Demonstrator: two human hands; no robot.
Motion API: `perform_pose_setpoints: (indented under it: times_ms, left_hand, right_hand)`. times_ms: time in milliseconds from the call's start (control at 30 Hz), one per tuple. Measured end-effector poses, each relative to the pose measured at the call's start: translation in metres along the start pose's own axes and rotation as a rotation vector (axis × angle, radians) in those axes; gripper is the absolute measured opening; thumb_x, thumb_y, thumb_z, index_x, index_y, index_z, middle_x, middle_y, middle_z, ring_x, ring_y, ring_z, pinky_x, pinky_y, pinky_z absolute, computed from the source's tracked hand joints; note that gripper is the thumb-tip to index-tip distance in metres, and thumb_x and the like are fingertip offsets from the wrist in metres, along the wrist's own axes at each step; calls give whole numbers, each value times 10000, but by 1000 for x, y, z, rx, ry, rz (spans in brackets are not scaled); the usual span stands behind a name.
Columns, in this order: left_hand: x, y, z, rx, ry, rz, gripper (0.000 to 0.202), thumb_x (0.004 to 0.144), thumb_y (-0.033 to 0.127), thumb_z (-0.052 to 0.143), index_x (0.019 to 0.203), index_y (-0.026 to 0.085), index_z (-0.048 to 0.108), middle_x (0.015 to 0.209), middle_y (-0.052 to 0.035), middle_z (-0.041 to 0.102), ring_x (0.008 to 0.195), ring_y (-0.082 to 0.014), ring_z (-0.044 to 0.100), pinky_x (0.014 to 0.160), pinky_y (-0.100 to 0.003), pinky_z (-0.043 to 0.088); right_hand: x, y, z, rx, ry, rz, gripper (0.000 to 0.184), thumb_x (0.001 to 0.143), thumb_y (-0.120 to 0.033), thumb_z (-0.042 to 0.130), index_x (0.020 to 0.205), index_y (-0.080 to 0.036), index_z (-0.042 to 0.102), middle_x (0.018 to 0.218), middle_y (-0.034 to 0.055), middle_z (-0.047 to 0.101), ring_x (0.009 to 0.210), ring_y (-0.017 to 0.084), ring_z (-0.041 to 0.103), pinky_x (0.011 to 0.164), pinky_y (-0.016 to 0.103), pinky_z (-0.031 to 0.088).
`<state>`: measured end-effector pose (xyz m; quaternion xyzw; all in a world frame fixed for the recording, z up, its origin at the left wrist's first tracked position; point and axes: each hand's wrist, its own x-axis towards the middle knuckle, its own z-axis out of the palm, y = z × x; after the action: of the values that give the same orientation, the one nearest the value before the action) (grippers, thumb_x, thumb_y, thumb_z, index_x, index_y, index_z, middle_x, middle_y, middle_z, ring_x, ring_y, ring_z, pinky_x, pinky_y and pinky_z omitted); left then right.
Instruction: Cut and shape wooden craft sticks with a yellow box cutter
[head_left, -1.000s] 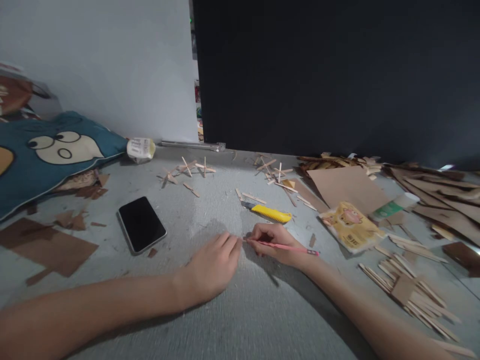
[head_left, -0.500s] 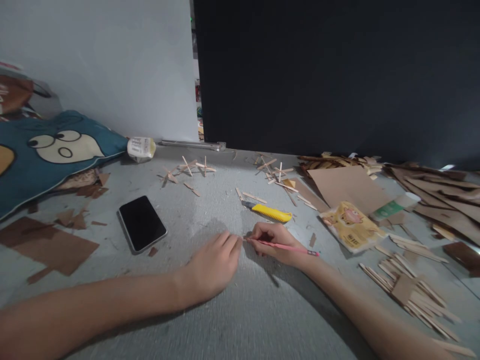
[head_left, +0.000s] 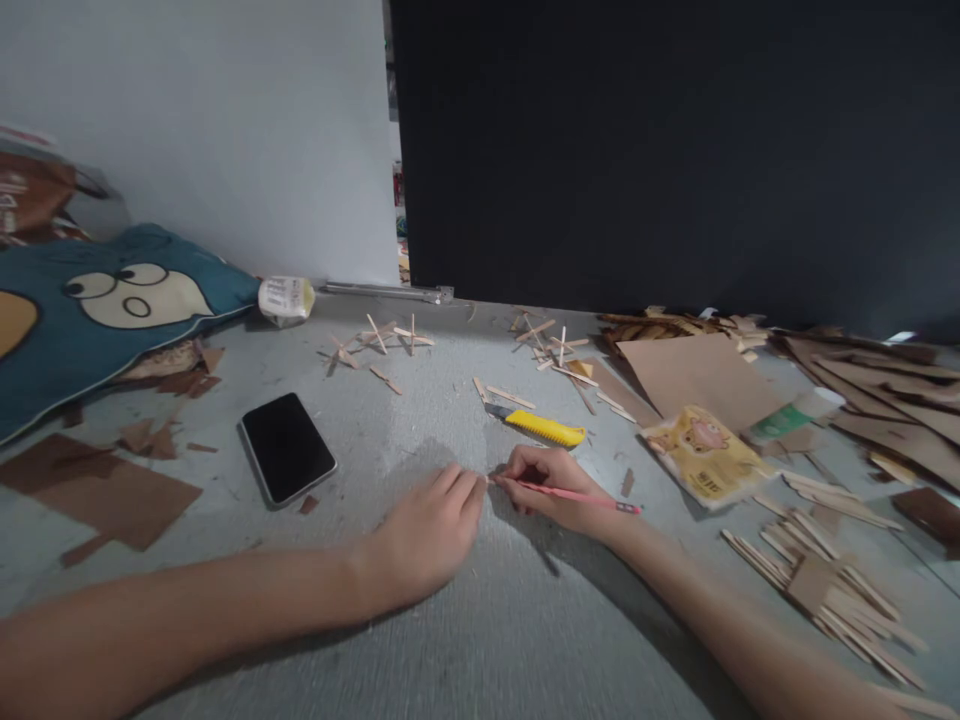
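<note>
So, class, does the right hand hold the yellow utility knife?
No, the right hand holds a slim pink pencil, while the yellow utility knife lies beyond it.

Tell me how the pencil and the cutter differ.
The pencil is pink; the cutter is yellow with a dark blade. The pencil is slimmer, the cutter wider. The right grip holds the pencil, while the cutter lies on the table. Both are long and narrow.

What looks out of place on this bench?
The yellow utility knife: its blade is exposed, lying just beyond the right hand, which seems a hazard. Cardboard scraps lie strewn left of the phone, looking untidy. No spill shows.
</note>
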<state>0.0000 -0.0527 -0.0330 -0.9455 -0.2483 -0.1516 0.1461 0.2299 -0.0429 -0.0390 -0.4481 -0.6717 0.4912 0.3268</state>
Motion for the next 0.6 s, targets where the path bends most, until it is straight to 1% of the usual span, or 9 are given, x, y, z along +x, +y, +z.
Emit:
perform_pose_setpoints:
  times_ms: [167,267,400,600]
  left_hand:
    - [0,0,1,2,-13,10,251,946,28,449,1080,62,659,964,-126,667,861,-251,600,738,-376,518]
    - [0,0,2,-9,0,1,275,951,22,427,1102,48,655,955,-130,668,859,-256,598,736,-383,515]
    - [1,0,2,-9,-26,13,307,949,15,391,1072,68,667,995,-141,681,861,-257,593,733,-389,516]
    - [0,0,1,15,-17,21,248,950,33,442,1044,81,667,979,-129,680,859,-248,602,749,-379,513]
  right_hand:
    - [0,0,0,-10,-13,-10,361,873,-496,725,733,-220,540,587,-20,593,510,112,533,487,232,373]
    - [0,0,0,0,4,16,377,866,-517,733,745,-216,540,593,-18,602,508,110,536,487,230,382]
    - [0,1,0,1,-18,-10,411,862,-551,733,734,-212,539,587,-21,594,521,104,524,490,225,373]
    - [0,3,0,18,0,16,403,863,-562,725,756,-220,541,604,-18,597,518,115,539,491,238,405]
